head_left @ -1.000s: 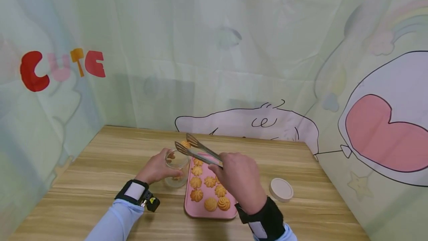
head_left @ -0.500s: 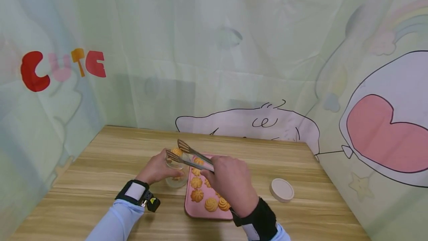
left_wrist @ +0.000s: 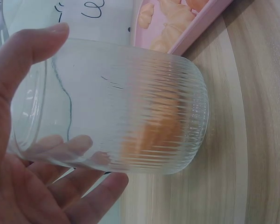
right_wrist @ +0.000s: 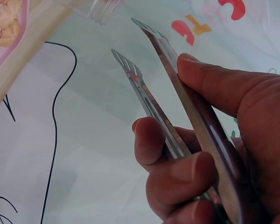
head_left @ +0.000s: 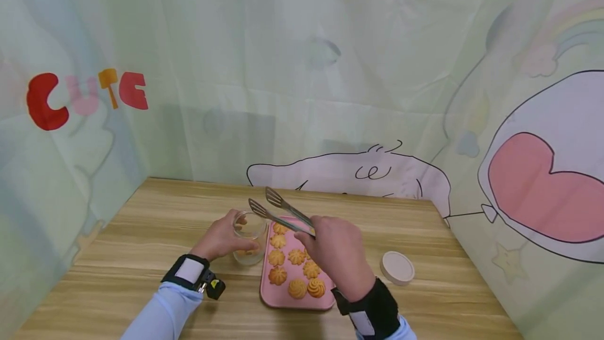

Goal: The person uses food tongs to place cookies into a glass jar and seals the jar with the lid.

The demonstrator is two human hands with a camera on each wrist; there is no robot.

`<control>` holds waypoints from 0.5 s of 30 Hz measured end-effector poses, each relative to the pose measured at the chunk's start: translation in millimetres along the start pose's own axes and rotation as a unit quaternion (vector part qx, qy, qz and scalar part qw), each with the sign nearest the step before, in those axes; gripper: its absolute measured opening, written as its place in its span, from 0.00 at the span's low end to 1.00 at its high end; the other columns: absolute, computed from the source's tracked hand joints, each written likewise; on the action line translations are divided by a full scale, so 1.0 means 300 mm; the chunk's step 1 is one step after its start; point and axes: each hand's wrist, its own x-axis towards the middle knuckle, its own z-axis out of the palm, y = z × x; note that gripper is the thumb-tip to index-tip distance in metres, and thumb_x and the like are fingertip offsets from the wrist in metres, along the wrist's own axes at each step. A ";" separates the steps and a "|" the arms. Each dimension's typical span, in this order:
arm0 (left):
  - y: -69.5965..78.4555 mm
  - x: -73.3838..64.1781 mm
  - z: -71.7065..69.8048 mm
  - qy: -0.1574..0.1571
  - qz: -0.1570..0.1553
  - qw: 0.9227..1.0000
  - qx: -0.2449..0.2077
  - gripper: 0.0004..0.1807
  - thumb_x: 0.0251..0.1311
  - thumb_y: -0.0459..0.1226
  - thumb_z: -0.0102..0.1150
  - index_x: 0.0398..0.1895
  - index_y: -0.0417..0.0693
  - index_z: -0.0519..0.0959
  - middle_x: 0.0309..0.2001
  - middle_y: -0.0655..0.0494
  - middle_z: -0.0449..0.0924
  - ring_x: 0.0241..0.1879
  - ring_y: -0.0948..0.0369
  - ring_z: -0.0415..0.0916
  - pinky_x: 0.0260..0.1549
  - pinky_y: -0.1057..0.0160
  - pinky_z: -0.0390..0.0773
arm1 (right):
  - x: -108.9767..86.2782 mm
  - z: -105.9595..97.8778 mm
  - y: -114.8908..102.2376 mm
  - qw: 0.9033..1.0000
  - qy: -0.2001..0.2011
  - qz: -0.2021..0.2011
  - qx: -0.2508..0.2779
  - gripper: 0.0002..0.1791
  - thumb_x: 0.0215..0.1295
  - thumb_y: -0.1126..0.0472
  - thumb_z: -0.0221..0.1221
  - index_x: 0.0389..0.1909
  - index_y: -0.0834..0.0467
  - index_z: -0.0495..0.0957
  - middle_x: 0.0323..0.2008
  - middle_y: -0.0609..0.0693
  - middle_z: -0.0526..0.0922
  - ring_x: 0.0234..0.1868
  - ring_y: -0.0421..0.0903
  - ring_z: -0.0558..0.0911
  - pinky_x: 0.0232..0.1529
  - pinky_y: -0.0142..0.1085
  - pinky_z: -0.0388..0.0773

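My left hand (head_left: 222, 237) holds a clear glass jar (left_wrist: 102, 107) with a ribbed lower part, its thumb and fingers round the upper side. Inside the jar, low down, a golden-brown cookie (left_wrist: 154, 130) shows blurred through the ribs. My right hand (head_left: 337, 251) grips metal tongs (right_wrist: 177, 93), whose slotted tips are spread apart with nothing between them. In the head view the tongs reach over the far end of a pink tray (head_left: 297, 302), just right of the jar's mouth. Several piped cookies (head_left: 277, 257) lie on the tray; the right hand hides some of them.
A round white lid (head_left: 397, 267) lies on the wooden table (head_left: 453, 298) to the right of the tray. Behind the table's back edge hangs a printed curtain (head_left: 302, 93), which also runs along both sides.
The tongs carried a cookie left to the jar's mouth, then came back right without it. A cookie now shows in the jar's lower part. The left hand has stayed in place.
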 end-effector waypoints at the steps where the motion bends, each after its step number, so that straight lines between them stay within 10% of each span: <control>1: 0.000 0.000 0.000 0.001 0.001 1.000 0.001 0.49 0.35 0.53 0.75 0.62 0.43 0.64 0.57 0.45 0.74 0.55 0.48 0.73 0.51 0.48 0.75 | 0.001 -0.001 0.005 1.000 -0.002 0.003 0.002 0.21 0.53 0.37 0.62 0.26 0.52 0.79 0.11 0.42 0.66 0.13 0.40 0.64 0.11 0.31 0.55; 15: -0.007 0.002 0.006 0.006 0.012 1.000 -0.002 0.49 0.33 0.52 0.76 0.60 0.43 0.65 0.57 0.43 0.73 0.55 0.47 0.73 0.50 0.47 0.75 | 0.010 0.027 0.081 0.999 -0.007 0.044 0.005 0.22 0.53 0.38 0.62 0.18 0.52 0.73 0.11 0.45 0.67 0.13 0.42 0.66 0.12 0.34 0.56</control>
